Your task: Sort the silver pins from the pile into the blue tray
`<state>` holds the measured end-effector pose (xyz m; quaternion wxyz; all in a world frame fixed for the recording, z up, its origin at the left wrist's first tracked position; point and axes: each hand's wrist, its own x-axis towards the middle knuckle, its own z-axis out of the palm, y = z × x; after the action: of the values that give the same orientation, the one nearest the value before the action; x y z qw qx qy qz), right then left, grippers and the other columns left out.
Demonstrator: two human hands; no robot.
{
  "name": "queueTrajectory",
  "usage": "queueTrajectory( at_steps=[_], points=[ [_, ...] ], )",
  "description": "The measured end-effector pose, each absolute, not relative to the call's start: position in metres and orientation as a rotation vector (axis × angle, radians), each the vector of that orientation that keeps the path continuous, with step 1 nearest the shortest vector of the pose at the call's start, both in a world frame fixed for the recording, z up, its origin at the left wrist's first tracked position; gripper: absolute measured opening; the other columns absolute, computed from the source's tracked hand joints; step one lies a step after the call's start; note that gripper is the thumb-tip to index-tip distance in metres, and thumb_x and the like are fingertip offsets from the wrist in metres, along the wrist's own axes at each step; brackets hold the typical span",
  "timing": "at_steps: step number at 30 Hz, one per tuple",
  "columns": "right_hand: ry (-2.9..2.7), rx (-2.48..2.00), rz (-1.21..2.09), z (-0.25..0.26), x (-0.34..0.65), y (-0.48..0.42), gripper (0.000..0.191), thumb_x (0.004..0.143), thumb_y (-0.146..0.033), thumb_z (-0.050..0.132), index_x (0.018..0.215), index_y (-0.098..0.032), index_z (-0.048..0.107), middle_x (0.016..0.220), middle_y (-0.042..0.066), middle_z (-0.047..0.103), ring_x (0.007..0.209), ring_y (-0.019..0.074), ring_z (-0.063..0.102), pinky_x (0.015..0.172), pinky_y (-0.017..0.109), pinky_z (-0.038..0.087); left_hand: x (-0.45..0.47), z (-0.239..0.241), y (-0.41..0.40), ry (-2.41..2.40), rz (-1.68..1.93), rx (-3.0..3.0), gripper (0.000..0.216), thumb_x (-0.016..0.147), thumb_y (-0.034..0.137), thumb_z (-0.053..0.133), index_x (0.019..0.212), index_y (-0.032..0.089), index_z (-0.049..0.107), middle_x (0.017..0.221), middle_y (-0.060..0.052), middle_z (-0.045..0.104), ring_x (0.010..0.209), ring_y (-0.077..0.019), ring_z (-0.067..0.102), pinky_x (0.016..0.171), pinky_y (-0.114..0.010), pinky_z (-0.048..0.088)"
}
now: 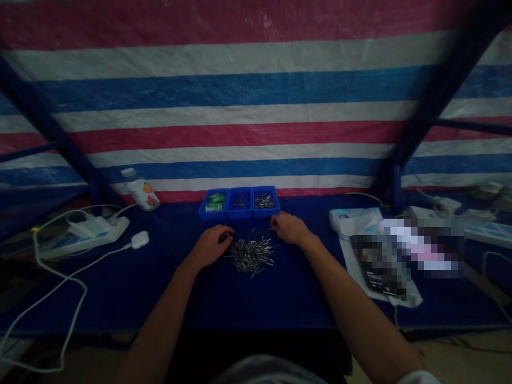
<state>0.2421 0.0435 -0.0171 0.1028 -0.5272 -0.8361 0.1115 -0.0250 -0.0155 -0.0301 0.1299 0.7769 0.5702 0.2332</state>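
Note:
A loose heap of small metal pins [251, 253] lies on the dark blue table [224, 298]. My left hand [212, 246] rests at the heap's left edge, fingers curled and pinched together at the pins. My right hand [288, 228] sits at the heap's upper right, fingers curled, seeming to pinch a pin at its fingertips. Just behind the heap stand three small blue bins [239, 202]: the left holds green pieces, the middle a few dark pieces, the right several metal pins.
A plastic bottle [141, 190] leans at the back left. A white power strip [86, 232] with cables and a white charger [140, 239] lie left. White bags and papers [356, 221] lie right. A striped tarp hangs behind, with blue frame posts at both sides.

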Motion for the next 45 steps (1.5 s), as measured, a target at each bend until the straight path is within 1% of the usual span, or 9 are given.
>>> queueTrajectory(
  at_steps=[10,17,21,24,29,34,39,42,45],
  points=[
    [-1.974,-1.000,1.048,-0.004,0.230,0.048,0.011,0.081,-0.021,0.062,0.086,-0.016,0.071,0.086,0.004,0.070,0.081,0.0161,0.061,0.078,0.031,0.045,-0.024,-0.028,-0.016,1.660,0.676,2.246,0.025,0.086,0.028,0.052,0.103,0.018,0.067,0.089,-0.004,0.066,0.077,-0.0166,0.060,0.072,-0.030,0.046],
    [-1.524,-0.856,1.356,0.003,0.229,0.046,0.021,0.071,-0.026,0.073,0.091,-0.021,0.072,0.068,0.000,0.063,0.054,0.0094,0.045,0.051,0.025,0.035,-0.027,-0.032,-0.014,1.642,0.690,2.244,0.025,0.086,0.030,0.052,0.103,0.019,0.067,0.090,-0.004,0.067,0.077,-0.0169,0.061,0.073,-0.030,0.046],
    [-1.315,-0.801,1.471,0.006,0.228,0.045,0.024,0.065,-0.035,0.077,0.079,-0.017,0.069,0.076,0.002,0.066,0.050,0.0061,0.045,0.047,0.023,0.031,-0.027,-0.031,-0.015,1.647,0.684,2.238,0.026,0.087,0.031,0.051,0.104,0.019,0.066,0.090,-0.004,0.066,0.077,-0.0171,0.061,0.073,-0.030,0.046],
    [-1.235,-0.888,1.500,0.006,0.228,0.047,0.033,0.066,-0.046,0.075,0.065,-0.016,0.062,0.061,0.000,0.059,0.045,0.0061,0.044,0.044,0.022,0.030,-0.026,-0.030,-0.015,1.656,0.677,2.234,0.026,0.087,0.031,0.051,0.104,0.019,0.066,0.089,-0.004,0.066,0.077,-0.0172,0.060,0.073,-0.030,0.047],
    [-1.147,-1.100,1.463,-0.003,0.228,0.053,0.044,0.067,-0.049,0.073,0.052,-0.018,0.046,0.043,-0.006,0.041,0.038,0.0059,0.036,0.040,0.022,0.027,-0.026,-0.030,-0.015,1.657,0.682,2.239,0.025,0.086,0.031,0.051,0.103,0.019,0.066,0.088,-0.004,0.066,0.076,-0.0166,0.060,0.073,-0.030,0.047],
    [-1.235,-1.181,1.266,-0.013,0.225,0.059,0.034,0.078,-0.050,0.063,0.077,-0.016,0.063,0.070,0.001,0.064,0.044,0.0079,0.049,0.041,0.022,0.030,-0.027,-0.031,-0.015,1.662,0.676,2.236,0.026,0.087,0.032,0.050,0.104,0.019,0.066,0.088,-0.004,0.066,0.075,-0.0164,0.060,0.071,-0.030,0.046],
    [-1.984,-1.098,0.744,-0.023,0.223,0.057,0.014,0.081,-0.023,0.062,0.090,-0.018,0.071,0.090,0.004,0.072,0.078,0.0163,0.064,0.074,0.029,0.048,-0.027,-0.032,-0.014,1.658,0.674,2.235,0.026,0.087,0.032,0.050,0.103,0.019,0.066,0.088,-0.004,0.066,0.075,-0.0164,0.060,0.072,-0.030,0.046],
    [-2.408,-0.853,0.559,-0.032,0.219,0.052,0.024,0.084,-0.013,0.057,0.101,-0.019,0.072,0.106,0.006,0.070,0.101,0.0186,0.062,0.094,0.034,0.042,-0.027,-0.031,-0.014,1.654,0.685,2.239,0.026,0.087,0.032,0.051,0.103,0.019,0.066,0.088,-0.004,0.066,0.075,-0.0167,0.060,0.072,-0.030,0.045],
    [-2.561,-0.817,0.422,-0.037,0.215,0.049,0.027,0.085,-0.010,0.055,0.104,-0.020,0.071,0.111,0.006,0.068,0.105,0.0191,0.060,0.098,0.035,0.039,-0.026,-0.030,-0.016,1.665,0.688,2.231,0.026,0.087,0.032,0.050,0.104,0.019,0.066,0.089,-0.004,0.067,0.076,-0.0170,0.060,0.072,-0.030,0.045]
  ],
)
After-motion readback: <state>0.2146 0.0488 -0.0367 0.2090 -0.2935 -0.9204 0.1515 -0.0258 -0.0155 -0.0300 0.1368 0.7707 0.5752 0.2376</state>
